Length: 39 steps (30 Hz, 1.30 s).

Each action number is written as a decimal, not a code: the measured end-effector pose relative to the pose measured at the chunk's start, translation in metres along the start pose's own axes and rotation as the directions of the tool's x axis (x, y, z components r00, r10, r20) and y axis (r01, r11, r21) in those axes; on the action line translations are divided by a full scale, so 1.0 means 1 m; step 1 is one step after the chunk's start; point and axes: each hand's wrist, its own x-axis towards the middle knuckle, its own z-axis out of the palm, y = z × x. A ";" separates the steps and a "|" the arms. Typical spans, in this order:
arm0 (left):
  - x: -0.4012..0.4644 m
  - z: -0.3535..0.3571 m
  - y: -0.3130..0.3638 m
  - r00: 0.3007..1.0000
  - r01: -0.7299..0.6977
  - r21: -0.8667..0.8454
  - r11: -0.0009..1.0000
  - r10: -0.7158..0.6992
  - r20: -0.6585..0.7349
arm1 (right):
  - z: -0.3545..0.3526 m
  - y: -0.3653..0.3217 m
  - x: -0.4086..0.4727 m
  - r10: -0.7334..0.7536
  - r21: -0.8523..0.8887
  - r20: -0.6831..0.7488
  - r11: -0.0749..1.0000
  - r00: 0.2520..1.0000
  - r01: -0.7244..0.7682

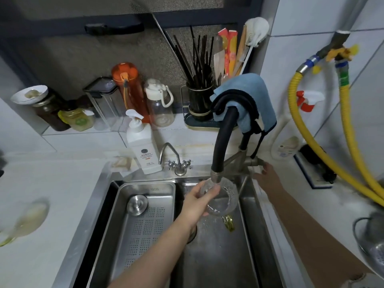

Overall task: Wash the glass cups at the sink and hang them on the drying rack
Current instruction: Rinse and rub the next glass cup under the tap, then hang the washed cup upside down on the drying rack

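Note:
My left hand [197, 201] grips a clear ribbed glass cup [223, 199] over the steel sink [220, 256], its mouth right under the black faucet spout [217, 177]. Water stands in the cup, and its yellowish handle points down. My right hand [267, 173] rests on the faucet's metal lever at the sink's back right corner, fingers wrapped around it. A second glass cup [25, 221] lies blurred on the white counter at the far left. No drying rack shows in this view.
A perforated steel tray [143, 225] with a round lid fills the sink's left half. A white soap bottle [143, 146], a small tap, jars, bottles and a chopstick holder [200, 100] line the back. Yellow hoses hang at right; a metal colander [372, 246] sits at right.

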 end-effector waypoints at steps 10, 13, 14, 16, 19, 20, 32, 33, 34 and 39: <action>-0.022 -0.024 -0.013 0.999 0.038 -0.024 0.999 -0.038 -0.013 | 0.044 -0.013 -0.126 0.035 0.217 0.352 0.969 0.935 -0.118; -0.034 -0.031 -0.015 0.996 0.062 -0.023 0.998 -0.063 -0.059 | 0.053 -0.012 -0.158 0.001 0.253 0.388 0.961 0.922 -0.108; -0.037 -0.033 -0.017 0.996 0.052 -0.011 0.999 -0.053 -0.070 | 0.056 -0.009 -0.164 -0.023 0.252 0.372 0.965 0.928 -0.078; -0.044 -0.038 -0.019 0.998 0.020 -0.004 1.000 -0.020 -0.061 | 0.061 -0.008 -0.178 -0.064 0.238 0.317 0.971 0.946 -0.014; -0.053 -0.047 -0.022 1.000 -0.022 -0.058 0.998 0.022 -0.004 | 0.070 -0.004 -0.196 -0.074 0.244 0.215 0.970 0.974 0.020; -0.057 -0.050 -0.023 0.999 -0.030 -0.068 0.997 0.032 0.022 | 0.073 -0.003 -0.202 -0.088 0.256 0.192 0.966 0.978 0.036; -0.099 -0.065 -0.043 0.994 -0.006 -0.013 1.000 0.007 0.106 | 0.073 0.022 -0.252 -0.063 0.415 0.040 0.909 0.997 0.041; -0.102 -0.066 -0.045 0.995 -0.007 -0.018 1.000 0.009 0.101 | 0.073 0.021 -0.255 -0.074 0.414 0.050 0.909 0.996 0.047; -0.105 -0.066 -0.047 0.996 -0.011 -0.032 0.999 0.014 0.086 | 0.073 0.020 -0.256 -0.078 0.405 0.058 0.913 0.995 0.047; -0.122 -0.060 -0.049 0.999 -0.040 -0.137 0.990 0.036 -0.037 | 0.070 0.013 -0.259 -0.171 0.314 0.123 0.941 0.977 0.125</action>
